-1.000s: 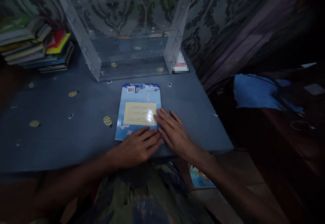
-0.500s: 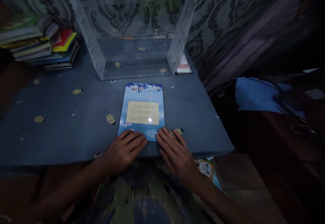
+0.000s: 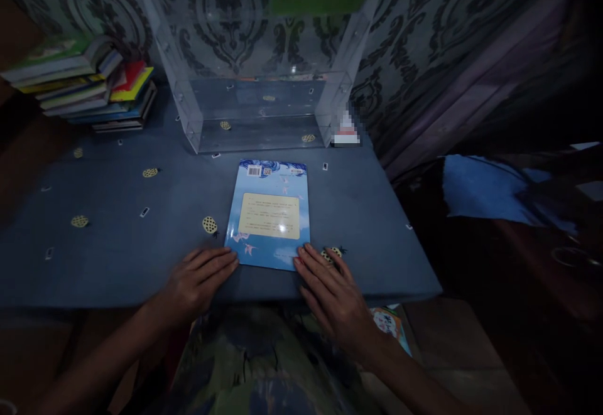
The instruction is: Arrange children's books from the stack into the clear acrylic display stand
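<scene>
A blue book [image 3: 268,179] lies flat near the front edge of the table, with a barcode at its top and a pale yellow text panel in the middle. My left hand [image 3: 198,280] rests at the book's lower left corner, fingers stretched out and their tips touching its edge. On the lower right corner lie the fingertips of my right hand [image 3: 332,289], its fingers extended and slightly apart. Neither hand grips the book.
Behind the book stands a clear acrylic rack [image 3: 259,142] with a green label. A stack of books [image 3: 94,88] sits at the back left of the patterned blue tablecloth [image 3: 179,195]. Beyond the table's right side is a blue cloth-like thing [image 3: 485,189]. A colourful packet [image 3: 389,324] lies below.
My left hand has slid left, off the book's lower face to its corner. My right hand stays at the right corner. The whole view has shifted slightly.
</scene>
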`<state>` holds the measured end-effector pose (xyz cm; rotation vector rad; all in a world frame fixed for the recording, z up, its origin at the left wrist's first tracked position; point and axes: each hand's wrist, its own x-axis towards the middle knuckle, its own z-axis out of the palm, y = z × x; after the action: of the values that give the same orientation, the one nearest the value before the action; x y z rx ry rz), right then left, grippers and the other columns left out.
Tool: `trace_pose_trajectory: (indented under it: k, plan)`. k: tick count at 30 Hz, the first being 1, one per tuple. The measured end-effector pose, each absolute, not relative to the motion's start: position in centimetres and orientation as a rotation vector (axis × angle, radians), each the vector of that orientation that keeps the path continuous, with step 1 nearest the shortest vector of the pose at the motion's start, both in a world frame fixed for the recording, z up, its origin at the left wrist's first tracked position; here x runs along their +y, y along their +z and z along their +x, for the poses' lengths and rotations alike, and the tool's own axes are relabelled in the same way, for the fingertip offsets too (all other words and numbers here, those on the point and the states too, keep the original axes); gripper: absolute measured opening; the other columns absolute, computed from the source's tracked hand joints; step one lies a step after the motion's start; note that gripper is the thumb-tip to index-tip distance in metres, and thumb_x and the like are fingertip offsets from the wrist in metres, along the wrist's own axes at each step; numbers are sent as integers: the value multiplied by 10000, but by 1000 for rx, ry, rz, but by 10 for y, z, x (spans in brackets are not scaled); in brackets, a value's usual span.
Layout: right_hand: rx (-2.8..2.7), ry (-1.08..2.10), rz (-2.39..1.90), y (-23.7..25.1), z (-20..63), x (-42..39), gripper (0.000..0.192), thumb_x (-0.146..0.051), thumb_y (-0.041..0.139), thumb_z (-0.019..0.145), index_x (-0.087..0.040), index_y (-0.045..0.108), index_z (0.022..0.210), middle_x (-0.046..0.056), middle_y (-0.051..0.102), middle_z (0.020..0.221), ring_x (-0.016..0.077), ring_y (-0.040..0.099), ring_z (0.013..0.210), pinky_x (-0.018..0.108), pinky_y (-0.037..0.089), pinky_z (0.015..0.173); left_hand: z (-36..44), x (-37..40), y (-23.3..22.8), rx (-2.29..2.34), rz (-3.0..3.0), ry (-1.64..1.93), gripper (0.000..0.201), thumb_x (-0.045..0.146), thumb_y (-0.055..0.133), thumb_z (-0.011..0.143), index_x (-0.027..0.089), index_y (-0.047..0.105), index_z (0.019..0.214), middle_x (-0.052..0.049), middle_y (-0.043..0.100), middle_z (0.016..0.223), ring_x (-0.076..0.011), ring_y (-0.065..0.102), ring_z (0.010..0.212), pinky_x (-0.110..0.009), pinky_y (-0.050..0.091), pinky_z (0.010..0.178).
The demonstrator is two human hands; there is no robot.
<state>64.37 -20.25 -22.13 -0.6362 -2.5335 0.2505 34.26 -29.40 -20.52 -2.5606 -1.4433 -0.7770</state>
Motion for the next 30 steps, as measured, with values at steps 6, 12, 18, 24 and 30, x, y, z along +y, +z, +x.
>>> trace_pose_trajectory:
  k: [6, 12, 18, 24, 30]
  plan:
    - [-2544, 235, -614, -220, 646, -200, 657, -127, 503, 994, -181, 246, 1596, 150, 609, 1425, 262, 545, 1367, 546, 422, 1154, 343, -295, -207, -1479, -2579, -786, 360, 62, 500, 962, 134, 624, 1292, -124, 730, 1205, -217, 657, 1166, -357, 552, 950]
    - [-2527, 206, -605, -217, 644, -201, 638, -110, 498, 991, -139, 265, 1584, 165, 632, 1394, 271, 558, 1355, 577, 432, 1141, 345, -292, -205, -1470, -2555, -806, 357, 68, 493, 959, 145, 632, 1279, -111, 749, 1142, -211, 673, 1121, -355, 568, 913]
    - [-2585, 273, -506, -211, 630, -207, 508, -118, 498, 985, -116, 448, 1491, 167, 649, 1369, 273, 538, 1372, 608, 373, 1180, 348, -298, -207, -1480, -2547, -760, 420, 30, 485, 926, 124, 603, 1318, -123, 733, 1210, -225, 648, 1192, -409, 512, 1004]
    - [-2732, 378, -416, -206, 608, -208, 395, -172, 476, 1005, -109, 564, 1385, 148, 626, 1406, 267, 534, 1377, 583, 386, 1186, 353, -306, -204, -1537, -2532, -656, 456, 48, 518, 912, 95, 560, 1363, -151, 701, 1275, -232, 621, 1254, -423, 467, 1098]
    - [-2868, 572, -295, -188, 582, -190, 544, -352, 500, 1025, -93, 431, 1499, 185, 493, 1523, 266, 410, 1469, 546, 332, 1228, 359, -306, -199, -1518, -2438, -732, 309, 12, 510, 902, 57, 635, 1182, -160, 739, 1164, -214, 642, 1217, -381, 464, 1106]
